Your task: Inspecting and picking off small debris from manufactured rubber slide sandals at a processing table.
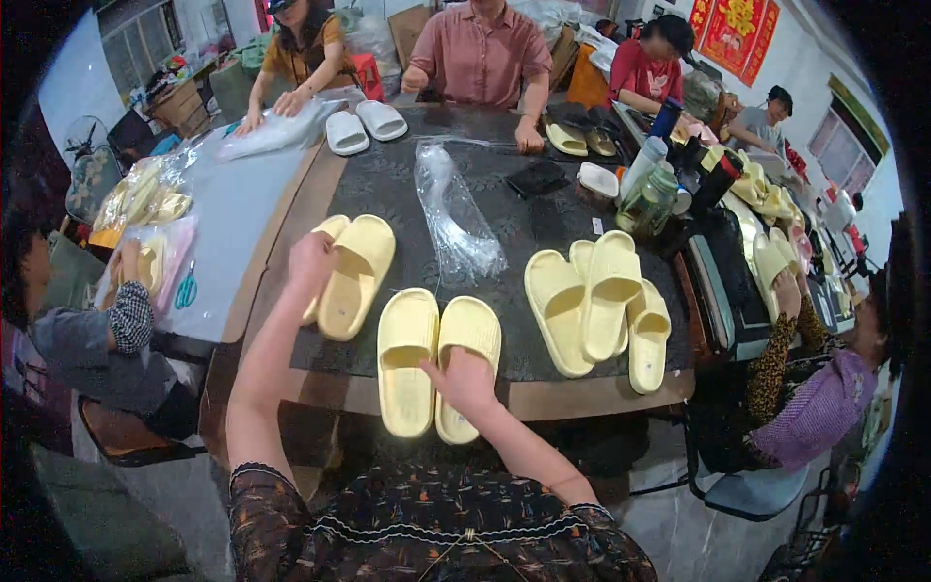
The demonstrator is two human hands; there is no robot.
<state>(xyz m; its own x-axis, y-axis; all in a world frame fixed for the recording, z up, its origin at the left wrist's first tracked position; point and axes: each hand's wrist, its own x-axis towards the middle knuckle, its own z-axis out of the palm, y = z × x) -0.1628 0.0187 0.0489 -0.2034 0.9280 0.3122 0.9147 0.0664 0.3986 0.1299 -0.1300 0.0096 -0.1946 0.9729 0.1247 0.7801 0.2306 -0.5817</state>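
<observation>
At the near edge of the dark table (378,189): near pair of yellow slippers (405,373), side by side, toes pointing away. Right hand (467,383) inside the right-hand slipper, thumb spread toward its mate; cannot tell whether clamped, with fingertips hidden under the strap. For sound handling, keep both soles level, align toes, avoid creasing straps. Beyond, to the left: second yellow pair (359,281), with left hand (311,260) bent against the outer slipper; fingertips partly hidden, cannot tell whether clamped. Farther out: clear plastic bag (454,218), crumpled, no slipper visible inside. Toward the right: greenish jar (650,202) and white-topped tub (596,181), contents not identifiable. At far left: transparent packaging (145,197), yellow slippers inside.
</observation>
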